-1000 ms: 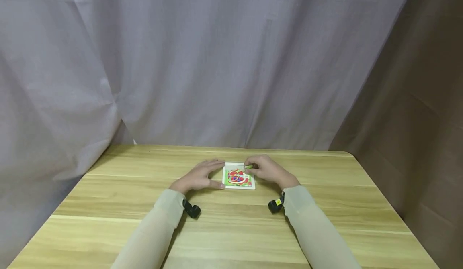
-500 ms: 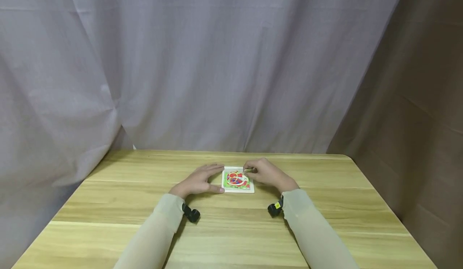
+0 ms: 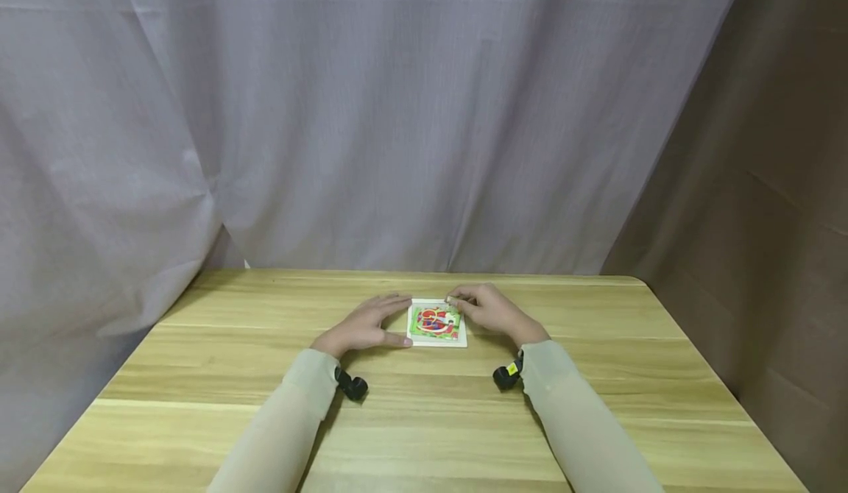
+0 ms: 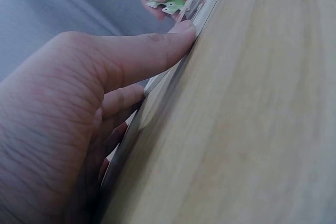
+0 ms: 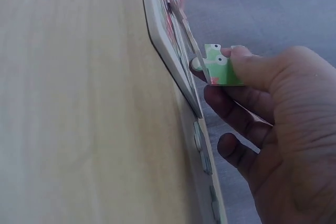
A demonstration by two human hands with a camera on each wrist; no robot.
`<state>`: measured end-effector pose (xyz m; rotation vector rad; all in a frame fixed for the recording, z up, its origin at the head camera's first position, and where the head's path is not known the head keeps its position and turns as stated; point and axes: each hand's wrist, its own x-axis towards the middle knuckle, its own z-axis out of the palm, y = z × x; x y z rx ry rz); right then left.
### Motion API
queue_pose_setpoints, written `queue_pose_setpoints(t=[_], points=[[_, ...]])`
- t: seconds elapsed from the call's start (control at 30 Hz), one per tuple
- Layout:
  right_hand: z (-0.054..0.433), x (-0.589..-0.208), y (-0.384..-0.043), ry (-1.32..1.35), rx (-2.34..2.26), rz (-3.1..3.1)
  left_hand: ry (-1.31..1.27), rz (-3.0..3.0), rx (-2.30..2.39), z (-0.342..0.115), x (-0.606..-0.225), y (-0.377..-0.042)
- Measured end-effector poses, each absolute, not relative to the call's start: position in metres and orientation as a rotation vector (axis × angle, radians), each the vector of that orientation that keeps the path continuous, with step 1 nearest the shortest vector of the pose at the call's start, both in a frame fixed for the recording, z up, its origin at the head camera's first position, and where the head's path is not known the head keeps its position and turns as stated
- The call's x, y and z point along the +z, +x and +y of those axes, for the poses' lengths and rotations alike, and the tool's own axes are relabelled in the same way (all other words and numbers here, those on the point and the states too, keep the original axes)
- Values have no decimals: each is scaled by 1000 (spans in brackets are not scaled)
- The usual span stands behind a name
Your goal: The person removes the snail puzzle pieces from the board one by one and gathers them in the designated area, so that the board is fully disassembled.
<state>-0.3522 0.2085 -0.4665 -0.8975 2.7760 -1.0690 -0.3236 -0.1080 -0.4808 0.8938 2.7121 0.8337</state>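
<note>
A small square jigsaw puzzle (image 3: 434, 321) with a red, green and white picture lies in its white tray (image 3: 437, 344) near the table's far side. My left hand (image 3: 364, 324) spans the tray's left side, thumb at the near corner and fingers at the far one, fairly straight. At the tray's far right corner, my right hand (image 3: 490, 309) pinches a green jigsaw piece (image 5: 224, 72) with white-and-black dots between thumb and fingers. In the right wrist view, that piece meets other pieces (image 5: 185, 27) that tilt up out of the tray; whether they interlock is unclear.
Several flat, pale shapes (image 5: 205, 162) line the surface beyond the tray in the right wrist view; their kind is unclear. The wooden table (image 3: 424, 419) ends at a grey curtain (image 3: 358, 125) behind. Each wrist wears a small black camera (image 3: 506, 377).
The puzzle picture has shifted toward the tray's far side, so a pale strip shows along the near side. My right hand has moved slightly outward with its piece; my left hand keeps its place.
</note>
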Motion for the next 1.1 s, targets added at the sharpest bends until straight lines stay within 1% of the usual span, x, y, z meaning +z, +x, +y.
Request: queue_pose_setpoints(t=[0.47, 0.77, 0.93, 1.1], points=[[208, -469, -353, -740, -1251, 2761, 900, 2706, 821, -109, -479, -323], [210, -470, -354, -795, -1268, 2721, 908, 2708, 813, -109, -478, -323], [210, -469, -354, -738, -1290, 2759, 916, 2710, 798, -109, -479, -323], [210, -469, -353, -739, -1309, 2760, 915, 2711, 801, -109, -479, -323]])
